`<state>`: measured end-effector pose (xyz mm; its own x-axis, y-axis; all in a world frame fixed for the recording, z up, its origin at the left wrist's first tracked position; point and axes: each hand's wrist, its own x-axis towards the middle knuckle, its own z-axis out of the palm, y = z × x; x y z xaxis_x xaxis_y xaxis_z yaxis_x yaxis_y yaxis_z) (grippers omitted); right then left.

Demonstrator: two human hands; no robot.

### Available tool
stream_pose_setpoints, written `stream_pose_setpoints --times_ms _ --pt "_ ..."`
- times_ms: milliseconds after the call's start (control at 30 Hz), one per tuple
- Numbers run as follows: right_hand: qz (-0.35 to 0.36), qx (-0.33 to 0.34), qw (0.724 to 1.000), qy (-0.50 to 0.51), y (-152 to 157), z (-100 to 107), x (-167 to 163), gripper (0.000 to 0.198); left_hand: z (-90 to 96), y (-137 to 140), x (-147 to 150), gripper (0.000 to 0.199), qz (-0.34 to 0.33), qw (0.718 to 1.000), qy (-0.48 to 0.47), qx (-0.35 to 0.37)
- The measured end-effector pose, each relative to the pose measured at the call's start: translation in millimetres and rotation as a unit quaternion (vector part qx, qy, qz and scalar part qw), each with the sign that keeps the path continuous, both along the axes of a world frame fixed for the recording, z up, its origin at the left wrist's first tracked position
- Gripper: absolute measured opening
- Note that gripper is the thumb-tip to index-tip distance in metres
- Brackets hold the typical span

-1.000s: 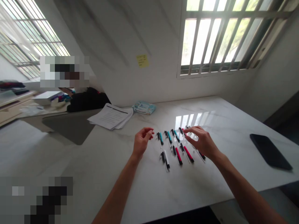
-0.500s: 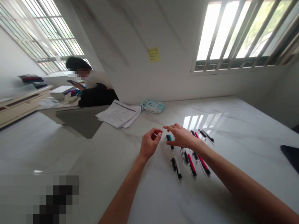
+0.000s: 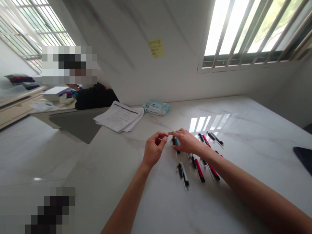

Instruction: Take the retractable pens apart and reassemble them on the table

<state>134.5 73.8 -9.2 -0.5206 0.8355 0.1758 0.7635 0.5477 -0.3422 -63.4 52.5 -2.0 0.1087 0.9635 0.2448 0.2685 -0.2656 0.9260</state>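
A person's two bare hands meet over a white, grey-veined marble-look counter [image 3: 158, 208], where pen parts lie in two rough rows. The left hand [image 3: 155, 148] is loosely curled, thumb and fingertips drawn close together, just left of the parts; whether it pinches something small cannot be told. The right hand [image 3: 184, 141] reaches across, palm down, its index finger stretched to the left hand's fingertips and its thumb lower, beside a turquoise pen barrel [image 3: 177, 142]; whether it grips that barrel is unclear. The right hand and forearm hide part of the rows. Nearer the viewer lie a white pen barrel [image 3: 184, 172] with a black end, a black pen piece [image 3: 180, 170] beside it, and a red pen barrel [image 3: 200, 171]. At the far right of the rows rests a grey pen barrel [image 3: 216, 138]. Beyond the hands, a stack of printed papers [image 3: 119, 117] sits next to a light-blue wipes packet [image 3: 156, 107], below a yellow sticky note [image 3: 156, 48] on the wall. A flat dark object [image 3: 303, 159] is cut off at the right edge. In the left background sits another person [image 3: 96, 97], face blurred, in dark clothing.
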Motion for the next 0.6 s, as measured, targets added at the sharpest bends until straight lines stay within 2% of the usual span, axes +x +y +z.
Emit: stream_pose_setpoints --times_ms 100,200,300,367,467,533,600 --pt "-0.009 0.013 1.000 0.003 0.6 6.8 2.9 0.064 1.5 0.5 0.3 0.021 0.010 1.000 -0.006 -0.002" --pt "-0.021 0.057 0.997 0.051 -3.1 20.5 2.9 0.063 2.2 1.6 0.3 0.028 0.035 0.999 -0.026 -0.028" --pt "0.008 0.105 0.988 0.117 -11.8 32.9 -4.6 0.056 0.2 2.8 0.9 0.043 0.021 0.994 -0.063 -0.086" --pt "0.037 0.117 0.983 0.136 -17.4 36.5 -11.2 0.050 -2.3 3.4 1.4 0.044 -0.001 0.989 -0.089 -0.115" --pt "0.053 0.100 0.983 0.147 -19.1 33.3 -16.0 0.050 -5.7 4.8 1.1 0.038 -0.014 0.987 -0.107 -0.118" --pt "0.037 0.081 0.985 0.148 -14.4 27.4 -13.9 0.050 -7.1 6.6 -0.4 0.035 -0.001 0.989 -0.100 -0.104" --pt "0.005 0.067 0.989 0.129 -7.0 21.0 -9.3 0.036 -8.1 8.7 -2.7 0.033 0.024 0.993 -0.078 -0.086"
